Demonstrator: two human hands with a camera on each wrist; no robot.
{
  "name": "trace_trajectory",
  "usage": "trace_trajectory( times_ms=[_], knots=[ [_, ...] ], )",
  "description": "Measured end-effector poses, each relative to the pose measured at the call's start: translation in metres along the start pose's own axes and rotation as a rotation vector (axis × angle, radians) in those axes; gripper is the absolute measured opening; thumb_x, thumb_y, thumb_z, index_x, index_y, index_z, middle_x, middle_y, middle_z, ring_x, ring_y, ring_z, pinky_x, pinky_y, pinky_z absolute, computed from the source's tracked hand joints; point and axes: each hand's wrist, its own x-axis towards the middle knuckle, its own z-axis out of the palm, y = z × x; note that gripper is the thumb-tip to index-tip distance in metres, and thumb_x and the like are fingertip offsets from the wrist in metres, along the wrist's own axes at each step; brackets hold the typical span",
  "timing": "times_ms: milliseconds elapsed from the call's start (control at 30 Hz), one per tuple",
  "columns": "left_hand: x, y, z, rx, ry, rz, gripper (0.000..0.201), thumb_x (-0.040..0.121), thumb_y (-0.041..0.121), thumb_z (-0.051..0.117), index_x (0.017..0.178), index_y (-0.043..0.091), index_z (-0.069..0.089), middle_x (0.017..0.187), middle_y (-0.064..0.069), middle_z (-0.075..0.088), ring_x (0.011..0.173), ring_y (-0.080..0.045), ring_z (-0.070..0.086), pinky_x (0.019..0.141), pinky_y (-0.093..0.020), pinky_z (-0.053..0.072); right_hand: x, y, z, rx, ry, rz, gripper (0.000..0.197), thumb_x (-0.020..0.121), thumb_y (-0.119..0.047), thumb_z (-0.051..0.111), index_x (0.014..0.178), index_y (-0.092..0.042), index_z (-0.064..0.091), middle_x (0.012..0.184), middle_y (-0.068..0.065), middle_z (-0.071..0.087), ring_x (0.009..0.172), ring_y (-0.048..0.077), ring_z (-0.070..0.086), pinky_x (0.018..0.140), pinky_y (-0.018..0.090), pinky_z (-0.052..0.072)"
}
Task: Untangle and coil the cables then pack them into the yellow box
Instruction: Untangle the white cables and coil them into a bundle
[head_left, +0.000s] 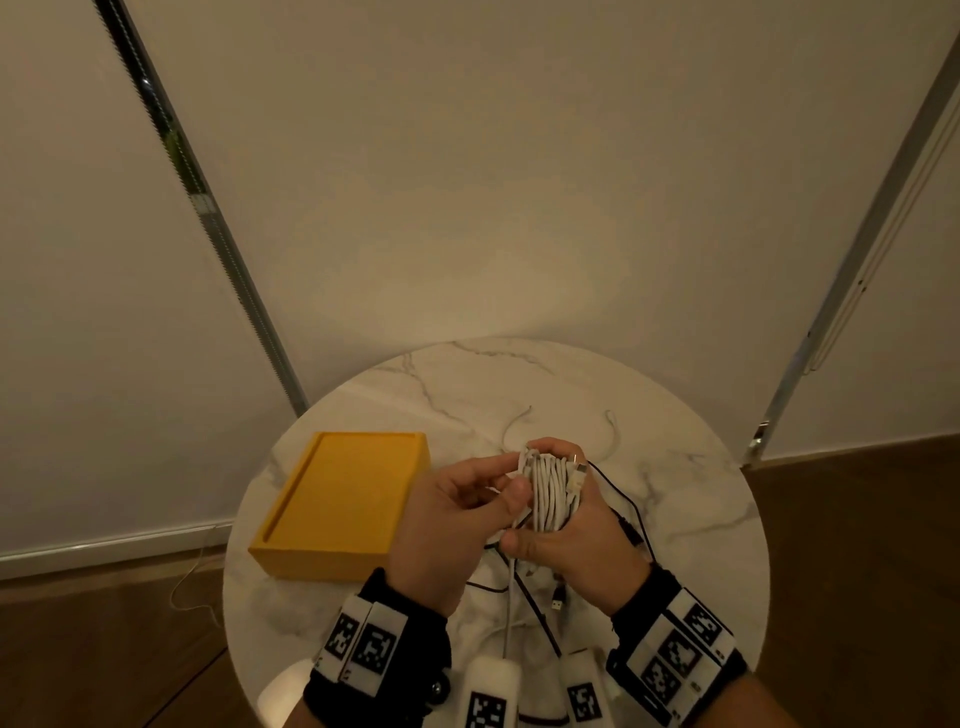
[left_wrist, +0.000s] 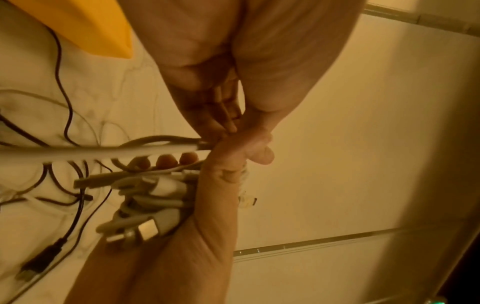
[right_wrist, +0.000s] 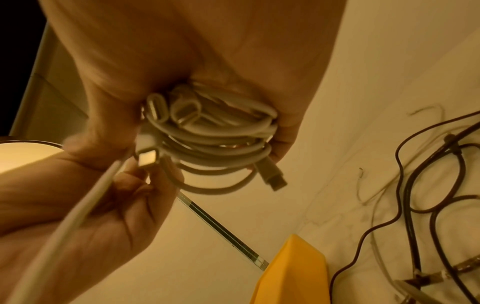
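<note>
White cable coil: a tight bundle of pale loops held above the desk, several connector ends poking out of it; from the right wrist view the loops stack in rough ovals with a metal-tipped plug hanging at the lower edge.
Right hand: fingers and thumb wrapped round the coil, gripping it upright in the fist.
Left hand: thumb and fingers pinch a strand of white cable just beside the coil; its loose tail drops toward the person between the two wrists.
Black cables: thin dark leads lie loose on the desk under and to the right of the hands, one with a dark plug; in the left wrist view they snake in tangled curves across the pale top.
Thin white leads: two fine pale ends curl on the desk beyond the hands.
Yellow box: shallow, rectangular, lying flat on the left part of the desk, well apart from the coil; no cable is seen inside it.
Desk: round, white marble-look top with grey veins.
Room: pale roller blinds fill the background, a beaded chain hangs at left, dark wood floor lies on both sides.
Wrists: black bands carrying square black-and-white marker tags.
</note>
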Motion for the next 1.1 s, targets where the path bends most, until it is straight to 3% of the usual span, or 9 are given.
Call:
trace_trajectory(
  times_ms=[100,133,267,400,533,800,967,1100],
  knots=[
    [0.001,-0.003,-0.003,0.118,0.033,0.034,0.021,0.077,0.018,0.072,0.097,0.015,0.080,0.092,-0.015,0.076,0.090,-0.035,0.071,0.079,-0.043,0.060,-0.001,0.000,0.000,-0.036,0.030,0.002,0.076,0.067,0.015,0.083,0.127,-0.002,0.039,0.097,0.000,0.067,0.095,0.021,0.068,0.081,0.033,0.057],
    [0.002,-0.002,-0.004,0.155,0.033,0.037,0.021,0.080,0.019,0.072,0.099,0.017,0.080,0.094,-0.014,0.077,0.094,-0.036,0.070,0.082,-0.044,0.059,0.000,0.000,0.000,-0.033,0.051,0.001,0.075,0.067,0.017,0.083,0.126,-0.002,0.040,0.095,0.003,0.065,0.091,0.021,0.068,0.078,0.033,0.057],
    [0.002,0.003,-0.001,0.131,-0.018,-0.001,0.022,0.094,0.001,0.058,0.102,0.010,0.076,0.094,-0.009,0.078,0.090,-0.022,0.074,0.074,-0.027,0.058,0.002,-0.001,0.002,0.000,0.094,-0.007,0.074,0.065,0.011,0.083,0.124,-0.001,0.041,0.092,0.003,0.064,0.086,0.020,0.065,0.072,0.035,0.058],
    [-0.002,0.007,0.001,0.086,-0.025,-0.050,0.023,0.095,-0.001,0.055,0.102,0.008,0.075,0.093,-0.014,0.077,0.086,-0.024,0.075,0.070,-0.030,0.060,0.001,-0.005,0.004,0.044,0.091,0.012,0.073,0.064,0.010,0.082,0.124,0.001,0.041,0.092,0.004,0.065,0.088,0.023,0.065,0.075,0.042,0.060],
    [-0.004,0.011,0.002,0.037,-0.059,-0.114,0.023,0.095,0.000,0.056,0.111,0.001,0.072,0.100,-0.017,0.076,0.095,-0.029,0.073,0.077,-0.036,0.061,0.001,-0.008,0.006,0.049,0.090,0.034,0.071,0.063,0.009,0.078,0.123,-0.002,0.043,0.085,-0.003,0.068,0.081,0.017,0.066,0.069,0.031,0.058],
    [-0.003,0.012,-0.002,-0.037,-0.011,-0.122,0.023,0.084,-0.004,0.067,0.106,-0.003,0.073,0.098,-0.021,0.075,0.093,-0.032,0.074,0.076,-0.033,0.061,0.000,-0.010,0.017,0.022,0.084,0.008,0.077,0.060,0.014,0.081,0.124,-0.001,0.041,0.084,0.000,0.065,0.078,0.016,0.065,0.067,0.029,0.057],
    [-0.004,0.010,0.001,-0.105,0.030,-0.165,0.027,0.071,0.007,0.074,0.098,0.004,0.077,0.093,-0.023,0.075,0.086,-0.033,0.074,0.072,-0.039,0.063,0.002,-0.009,0.019,0.038,0.069,0.021,0.075,0.063,0.028,0.074,0.123,-0.001,0.040,0.090,0.014,0.058,0.081,0.026,0.063,0.068,0.034,0.059],
    [-0.004,0.009,0.003,-0.082,-0.001,-0.129,0.026,0.077,0.009,0.072,0.101,0.003,0.076,0.097,-0.019,0.076,0.091,-0.031,0.074,0.076,-0.037,0.062,0.001,-0.008,0.021,0.084,0.090,0.048,0.070,0.064,0.017,0.068,0.125,-0.003,0.041,0.094,0.022,0.059,0.084,0.031,0.064,0.068,0.038,0.060]
  ],
)
